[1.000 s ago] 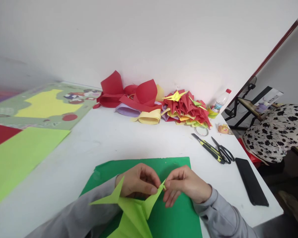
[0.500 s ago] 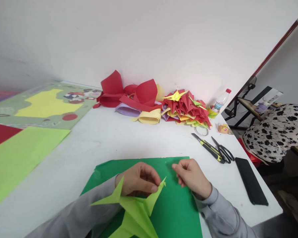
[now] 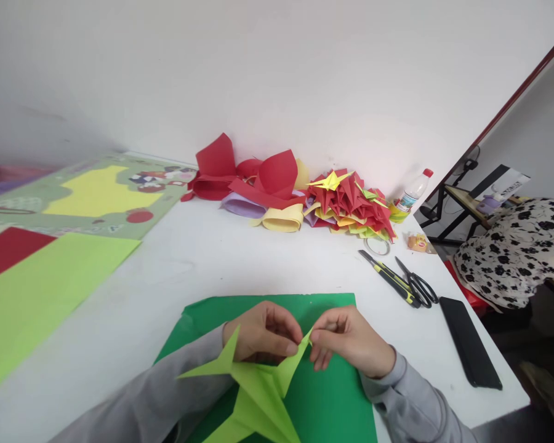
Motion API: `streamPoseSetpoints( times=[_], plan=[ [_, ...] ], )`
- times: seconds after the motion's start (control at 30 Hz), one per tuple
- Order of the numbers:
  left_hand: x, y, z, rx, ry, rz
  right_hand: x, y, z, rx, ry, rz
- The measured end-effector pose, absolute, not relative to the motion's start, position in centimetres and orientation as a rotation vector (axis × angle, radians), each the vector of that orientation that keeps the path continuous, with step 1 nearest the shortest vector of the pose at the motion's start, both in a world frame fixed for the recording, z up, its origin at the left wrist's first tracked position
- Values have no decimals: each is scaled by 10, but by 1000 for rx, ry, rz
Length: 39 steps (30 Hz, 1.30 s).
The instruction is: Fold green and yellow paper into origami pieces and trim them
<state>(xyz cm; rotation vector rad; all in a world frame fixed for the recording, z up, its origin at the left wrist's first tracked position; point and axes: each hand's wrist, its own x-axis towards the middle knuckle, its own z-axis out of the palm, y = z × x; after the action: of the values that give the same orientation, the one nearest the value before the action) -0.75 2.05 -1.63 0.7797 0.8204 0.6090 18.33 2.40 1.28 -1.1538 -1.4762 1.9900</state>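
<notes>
A folded light-green paper shape with several pointed arms is held above a green sheet. My left hand pinches it along its upper right arm. At the narrow tip of that same arm, my right hand has thumb and forefinger closed on the paper. The fingertips of both hands are close together. Part of the shape is cut off by the bottom edge of the view.
Red and yellow folded papers lie by the wall near a bottle. At right are a cutter, scissors and a black case. Light-green sheets lie left. A person in floral clothing is beyond the table.
My right hand has moved left and taken hold of the tip of the light-green paper. My left hand keeps its grip, and the view has shifted slightly.
</notes>
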Motion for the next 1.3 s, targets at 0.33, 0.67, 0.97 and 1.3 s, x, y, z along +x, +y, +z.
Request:
streamPoseSetpoints(
  times=[0.33,0.67,0.97,1.3],
  plan=[
    [-6,22,-20,720,804,633,182,15,7,-1206,-1600,1707],
    [-7,21,-23,589,784,679,187,14,11,-671,-2451,243],
    [-9,21,-25,554,739,683,187,14,9,-555,-2431,159],
    [-7,17,-26,533,717,718,187,13,9,-544,-2337,241]
  ],
)
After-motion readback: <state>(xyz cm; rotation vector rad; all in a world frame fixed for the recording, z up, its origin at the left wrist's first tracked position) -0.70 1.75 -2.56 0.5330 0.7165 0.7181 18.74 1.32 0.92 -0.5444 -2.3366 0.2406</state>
